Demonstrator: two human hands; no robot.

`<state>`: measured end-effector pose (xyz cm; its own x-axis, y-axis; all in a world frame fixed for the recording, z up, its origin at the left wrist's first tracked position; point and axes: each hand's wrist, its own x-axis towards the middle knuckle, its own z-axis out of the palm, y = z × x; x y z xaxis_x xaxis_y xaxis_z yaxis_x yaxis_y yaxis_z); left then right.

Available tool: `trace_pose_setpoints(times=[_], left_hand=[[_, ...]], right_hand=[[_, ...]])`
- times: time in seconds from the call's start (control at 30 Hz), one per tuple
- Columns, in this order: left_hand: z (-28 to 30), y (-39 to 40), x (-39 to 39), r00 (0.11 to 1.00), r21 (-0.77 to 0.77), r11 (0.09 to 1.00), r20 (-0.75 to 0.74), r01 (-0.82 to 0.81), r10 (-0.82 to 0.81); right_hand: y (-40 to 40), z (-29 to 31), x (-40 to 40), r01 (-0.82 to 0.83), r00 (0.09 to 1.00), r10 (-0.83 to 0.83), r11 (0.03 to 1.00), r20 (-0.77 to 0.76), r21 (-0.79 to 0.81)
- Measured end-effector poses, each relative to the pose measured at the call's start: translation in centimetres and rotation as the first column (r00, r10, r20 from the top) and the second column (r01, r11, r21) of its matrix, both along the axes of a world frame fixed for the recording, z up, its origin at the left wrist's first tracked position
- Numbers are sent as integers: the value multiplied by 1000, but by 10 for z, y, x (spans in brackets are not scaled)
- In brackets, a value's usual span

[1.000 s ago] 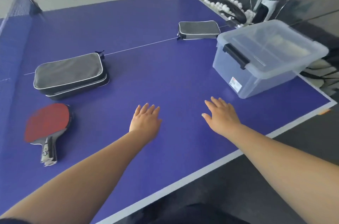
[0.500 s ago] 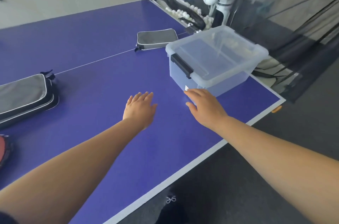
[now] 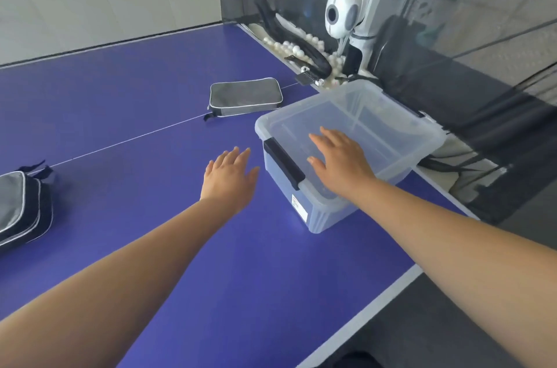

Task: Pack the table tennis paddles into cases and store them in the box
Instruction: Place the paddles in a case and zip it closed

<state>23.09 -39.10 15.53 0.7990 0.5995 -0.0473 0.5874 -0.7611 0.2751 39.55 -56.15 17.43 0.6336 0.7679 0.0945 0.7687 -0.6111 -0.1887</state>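
A clear plastic box (image 3: 388,123) with a lid and a black latch (image 3: 283,162) stands at the right of the blue table. My right hand (image 3: 340,161) is spread flat over the near part of its lid, holding nothing. My left hand (image 3: 230,177) hovers open just left of the box, above the table. A grey zipped paddle case (image 3: 245,96) lies beyond the box. Stacked grey cases (image 3: 21,208) lie at the left edge. No paddle is in view.
The blue table (image 3: 150,132) has a white edge line at the near right. A white ball-feeding machine (image 3: 346,15) and several white balls (image 3: 298,49) sit behind the box, with black netting around them.
My view has swung right, so the red paddle has left the frame. My right hand moved forward from the box's front onto its lid. My left hand moved closer to the box.
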Motion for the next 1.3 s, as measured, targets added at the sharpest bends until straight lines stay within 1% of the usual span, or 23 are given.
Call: trace_pose_setpoints(times=[0.17, 0.3, 0.43, 0.57, 0.67, 0.77, 0.87, 0.97, 1.03, 1.13, 1.23, 1.3], left_hand=[[6, 7, 53, 999, 24, 999, 31, -44, 44], [4, 11, 108, 986, 7, 987, 47, -163, 162], [-4, 14, 158, 960, -22, 960, 1, -280, 280], [-7, 26, 194, 906, -79, 903, -23, -422, 422], [-5, 41, 212, 875, -56, 874, -29, -483, 483], [-2, 50, 224, 852, -29, 853, -83, -520, 517], [2, 51, 228, 834, 16, 850, -183, -527, 520], [3, 50, 230, 829, 40, 854, -219, -519, 514], [3, 50, 230, 824, 37, 849, -224, -527, 521], [3, 50, 229, 818, 41, 845, -229, -534, 528], [0, 53, 229, 816, 49, 843, -228, -535, 531], [-2, 53, 228, 814, 51, 842, -231, -536, 532]], right_hand=[[27, -3, 56, -24, 999, 24, 1000, -33, 7], [56, -6, 119, -109, 991, 111, 994, -69, 29], [82, -10, 173, -204, 971, 208, 978, -122, 45], [102, -22, 205, -292, 934, 297, 955, -197, 53], [121, -31, 222, -371, 910, 375, 927, -176, 55], [149, -33, 235, -377, 896, 389, 921, -217, 94], [185, -33, 247, -303, 879, 332, 943, -342, 138], [222, -35, 255, -203, 822, 238, 971, -518, 124], [245, -42, 262, -128, 778, 137, 990, -614, 58], [275, -60, 272, 2, 699, -52, 997, -713, -71], [301, -80, 280, 147, 609, -240, 971, -756, -190], [314, -93, 286, 247, 548, -325, 943, -771, -223]])
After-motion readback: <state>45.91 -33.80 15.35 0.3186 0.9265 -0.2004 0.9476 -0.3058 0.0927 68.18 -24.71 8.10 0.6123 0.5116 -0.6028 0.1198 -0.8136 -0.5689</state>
